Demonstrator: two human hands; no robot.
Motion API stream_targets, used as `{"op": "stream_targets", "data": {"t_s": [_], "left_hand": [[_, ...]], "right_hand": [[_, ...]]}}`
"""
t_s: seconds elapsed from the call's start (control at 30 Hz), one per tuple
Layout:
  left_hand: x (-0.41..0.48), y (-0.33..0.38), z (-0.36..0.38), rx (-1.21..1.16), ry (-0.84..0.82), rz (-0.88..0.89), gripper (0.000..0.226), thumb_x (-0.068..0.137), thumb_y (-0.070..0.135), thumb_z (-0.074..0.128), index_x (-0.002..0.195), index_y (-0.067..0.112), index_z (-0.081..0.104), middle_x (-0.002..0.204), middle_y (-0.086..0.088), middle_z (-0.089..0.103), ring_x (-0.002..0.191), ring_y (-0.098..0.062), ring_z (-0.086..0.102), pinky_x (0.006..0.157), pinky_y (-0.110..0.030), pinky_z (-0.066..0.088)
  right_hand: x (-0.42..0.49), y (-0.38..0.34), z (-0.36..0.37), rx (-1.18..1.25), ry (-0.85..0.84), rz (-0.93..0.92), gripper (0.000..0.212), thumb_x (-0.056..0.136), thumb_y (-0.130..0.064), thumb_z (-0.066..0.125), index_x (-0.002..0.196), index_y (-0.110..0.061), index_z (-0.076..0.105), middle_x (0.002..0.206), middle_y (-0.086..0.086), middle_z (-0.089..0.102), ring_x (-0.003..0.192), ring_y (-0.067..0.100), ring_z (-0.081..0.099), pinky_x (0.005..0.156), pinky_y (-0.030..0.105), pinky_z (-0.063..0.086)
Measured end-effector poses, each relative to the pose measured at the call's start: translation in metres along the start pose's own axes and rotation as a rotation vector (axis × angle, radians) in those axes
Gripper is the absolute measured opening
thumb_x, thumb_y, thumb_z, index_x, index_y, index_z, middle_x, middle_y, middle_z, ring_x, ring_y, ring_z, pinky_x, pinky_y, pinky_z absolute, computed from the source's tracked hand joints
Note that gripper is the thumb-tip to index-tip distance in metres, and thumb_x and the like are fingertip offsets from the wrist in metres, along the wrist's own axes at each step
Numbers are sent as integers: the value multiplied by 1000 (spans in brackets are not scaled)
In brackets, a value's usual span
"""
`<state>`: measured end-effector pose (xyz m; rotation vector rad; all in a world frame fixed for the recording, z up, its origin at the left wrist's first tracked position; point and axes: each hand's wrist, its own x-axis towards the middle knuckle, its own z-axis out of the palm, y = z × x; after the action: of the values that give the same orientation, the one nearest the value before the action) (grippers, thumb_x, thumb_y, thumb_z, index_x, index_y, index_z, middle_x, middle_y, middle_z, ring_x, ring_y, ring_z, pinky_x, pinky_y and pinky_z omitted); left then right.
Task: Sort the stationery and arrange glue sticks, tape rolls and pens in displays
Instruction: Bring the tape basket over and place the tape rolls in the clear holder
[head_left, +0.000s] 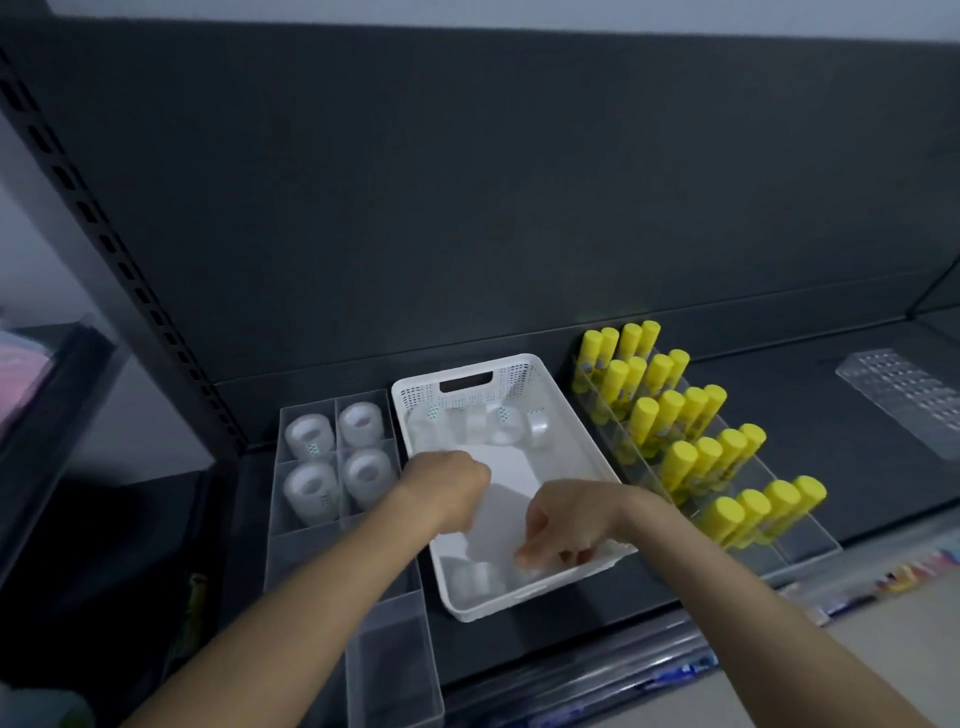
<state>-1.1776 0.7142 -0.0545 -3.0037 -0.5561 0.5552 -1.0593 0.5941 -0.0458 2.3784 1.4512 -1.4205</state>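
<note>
Clear, glossy tape rolls (537, 427) with white cores are lying loose in the white basket (524, 364) beside the yellow-capped glue sticks (680, 462). Both hands are reaching in: the right hand (563, 525) is curling its fingers down, perhaps pinching a roll; the left hand (449, 483) is curling into a fist, its contents hidden.

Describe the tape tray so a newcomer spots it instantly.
On the dark shelf, find the white perforated basket. Directly left sits a clear divided tray; unlike the glue-stick rack on the basket's right, its four back compartments hold clear tape rolls.
</note>
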Motion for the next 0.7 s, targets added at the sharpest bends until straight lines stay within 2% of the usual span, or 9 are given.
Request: {"op": "stream_targets", "data": {"t_s": [0.07, 0.17, 0.27, 0.33, 0.4, 0.5, 0.6, 0.7], "left_hand": [[2, -1, -1, -26, -7, 4, 17, 84, 13, 57, 101, 11, 57, 105, -9, 59, 87, -29, 59, 59, -32, 38], [3, -4, 0, -133, 35, 2, 18, 82, 15, 58, 99, 11, 56, 102, -8, 56, 78, -26, 53, 58, -33, 40], [0, -13, -2, -341, 137, -3, 39, 80, 19, 60, 118, 14, 57, 115, -5, 52, 97, -25, 57, 77, -38, 51], [-6, -22, -7, -468, 258, 0, 51, 79, 21, 61, 129, 20, 54, 124, 0, 47, 109, -22, 54, 89, -37, 48], [-19, -33, -13, -570, 381, -25, 53, 79, 21, 61, 131, 23, 54, 125, 5, 45, 111, -18, 53, 93, -35, 46], [-45, -53, -18, -655, 508, -125, 53, 80, 20, 63, 133, 24, 54, 125, 8, 46, 113, -12, 51, 96, -31, 44], [-70, -74, -16, -659, 515, -232, 59, 79, 22, 67, 136, 21, 50, 129, 5, 47, 116, -13, 50, 99, -30, 42], [-96, -91, -10, -649, 500, -312, 53, 78, 21, 70, 128, 18, 55, 125, 2, 52, 111, -14, 53, 95, -27, 43]], "right_hand": [[3, 1, 2, 55, 3, -11, 38, 79, -35, 66, 80, 3, 63, 73, 10, 54, 67, 21, 54, 65, 32, 53], [8, 1, 2, 195, 85, -35, 26, 82, -28, 64, 67, -8, 56, 71, 11, 52, 68, 23, 57, 75, 38, 56], [13, -1, -4, 264, 281, -33, 29, 85, -32, 61, 67, -10, 55, 73, 7, 56, 67, 23, 63, 71, 36, 56], [18, -3, -9, 332, 391, -29, 30, 84, -35, 62, 69, -10, 56, 73, 7, 59, 67, 22, 66, 76, 40, 56], [21, -10, -13, 484, 462, -69, 28, 83, -31, 67, 70, -9, 57, 72, 7, 59, 68, 21, 64, 80, 44, 57], [19, -30, -17, 596, 499, -171, 18, 80, -23, 73, 85, -11, 61, 82, 4, 60, 72, 16, 59, 74, 33, 55], [23, -53, -15, 587, 516, -242, 42, 75, -20, 76, 114, -18, 60, 101, 3, 59, 83, 14, 58, 66, 22, 47], [25, -77, -9, 452, 590, -337, 45, 75, -21, 75, 118, -20, 62, 106, -1, 62, 94, 14, 60, 71, 24, 48]]}}
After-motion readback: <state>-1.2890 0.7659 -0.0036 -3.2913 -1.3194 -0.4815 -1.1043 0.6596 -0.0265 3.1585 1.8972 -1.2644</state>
